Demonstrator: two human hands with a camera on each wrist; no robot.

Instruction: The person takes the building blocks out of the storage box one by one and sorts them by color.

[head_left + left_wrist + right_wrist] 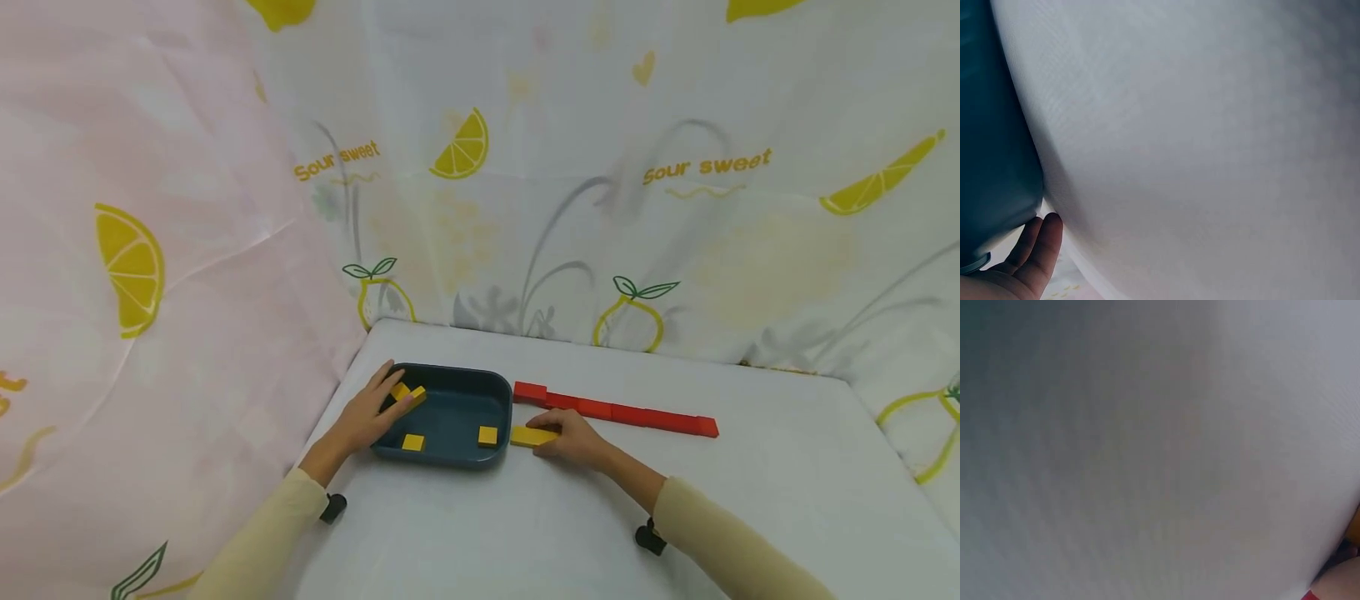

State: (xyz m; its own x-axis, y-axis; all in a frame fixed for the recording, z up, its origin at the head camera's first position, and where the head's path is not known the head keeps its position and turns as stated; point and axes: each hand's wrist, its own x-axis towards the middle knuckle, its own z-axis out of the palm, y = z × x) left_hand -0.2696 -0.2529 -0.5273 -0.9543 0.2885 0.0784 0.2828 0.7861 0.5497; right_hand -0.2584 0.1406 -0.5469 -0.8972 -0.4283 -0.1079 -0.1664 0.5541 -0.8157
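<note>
Head view: dark blue tray (pixel 450 410) sits just left of centre, in the lower half of the frame, on a white worktop (pixel 480 533).

Left hand (pixel 371 414): at the tray's left end, grasping its wall; thumb over the inside, fingers on the outside. The left wrist view, lower left, shows two extended fingers (pixel 1046 253) against the tray's outer side.

Tray contents: four yellow blocks. Two lie near the left thumb, one tilted block (pixel 417 397) next to another block (pixel 401 391); whether the thumb touches either cannot be told. One square block (pixel 413 442) lies near the lower-left corner, another square block (pixel 487 436) near the lower-right corner.

Right hand (pixel 573 437): right of centre, thumb and fingers grasping the right part of a yellow bar (pixel 525 436). Bar lies just outside the tray's right wall; contact with the wall cannot be told. Right wrist view is mostly blurred white, with part of the hand in the lower right corner.

Row of red blocks (pixel 630 414): behind the right hand, end to end, slanting down towards the right of the frame.

Background: lemon-print cloth (pixel 555 225). Both arms in pale sleeves (pixel 720 533).
</note>
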